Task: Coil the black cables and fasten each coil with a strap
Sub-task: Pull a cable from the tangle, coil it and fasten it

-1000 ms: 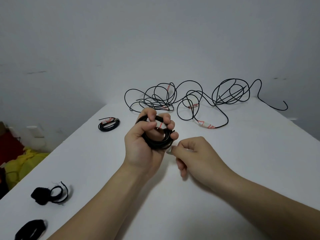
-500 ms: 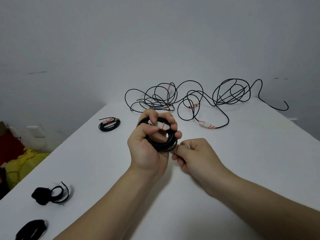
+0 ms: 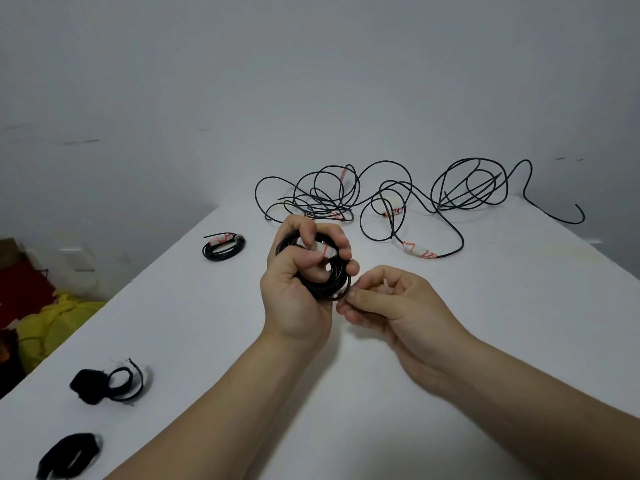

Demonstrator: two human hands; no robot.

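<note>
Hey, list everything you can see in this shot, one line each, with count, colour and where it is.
held coil: one, black cable with a white-and-red label, in the left hand
finished coil: one, black, labelled, table's far left
loose cables: one tangle, cable count unclear, black, table's far edge
straps: two, black, table's near left
table: one, white
yellow bundle: one, on the floor at left
left hand: grips the held coil
right hand: fingers curled, tips at the coil's edge; what it holds is unclear
</note>
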